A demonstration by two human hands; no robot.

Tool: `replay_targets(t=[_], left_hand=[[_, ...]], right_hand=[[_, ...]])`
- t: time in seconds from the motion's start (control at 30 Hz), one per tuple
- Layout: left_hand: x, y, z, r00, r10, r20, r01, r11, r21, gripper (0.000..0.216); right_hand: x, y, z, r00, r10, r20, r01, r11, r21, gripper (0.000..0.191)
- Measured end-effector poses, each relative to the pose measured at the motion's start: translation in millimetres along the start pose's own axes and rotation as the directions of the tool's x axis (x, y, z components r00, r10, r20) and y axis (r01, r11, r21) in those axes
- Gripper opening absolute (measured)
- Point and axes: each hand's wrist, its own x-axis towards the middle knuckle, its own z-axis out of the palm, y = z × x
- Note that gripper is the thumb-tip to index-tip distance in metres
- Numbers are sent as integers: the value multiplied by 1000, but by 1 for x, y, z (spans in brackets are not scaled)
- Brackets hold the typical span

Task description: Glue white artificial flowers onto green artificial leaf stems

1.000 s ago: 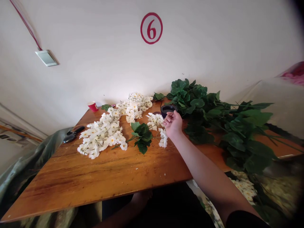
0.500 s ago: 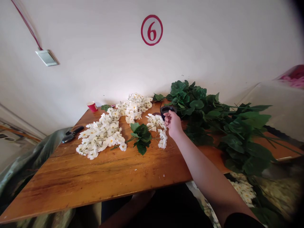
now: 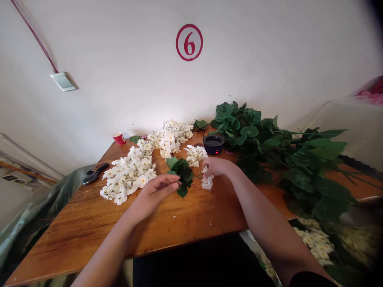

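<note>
Green leaves (image 3: pixel 181 172) just beside the half-open left hand (image 3: pixel 154 195); right hand (image 3: pixel 216 167) curled over white blossoms (image 3: pixel 207 181).

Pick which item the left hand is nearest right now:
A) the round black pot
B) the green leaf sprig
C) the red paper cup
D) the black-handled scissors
B: the left hand reaches forward over the table, its fingertips right at the edge of the green leaf sprig.
</note>
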Motion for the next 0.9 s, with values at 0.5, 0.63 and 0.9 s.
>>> replay_targets(t=[0.5, 0.63, 0.9], left_hand=[[71, -87, -9, 986, 167, -16, -87, 588, 804, 15], [70, -95, -8, 976, 218, 6, -134, 579, 804, 17], [70, -106, -4, 961, 275, 15, -173, 561, 809, 20]], right_hand=[[-8, -7, 2, 985, 50, -166, -46, 998, 31, 27], [-11, -10, 1, 982, 47, -185, -39, 998, 51, 27], [-4, -10, 7, 952, 62, -300, -41, 996, 76, 19]])
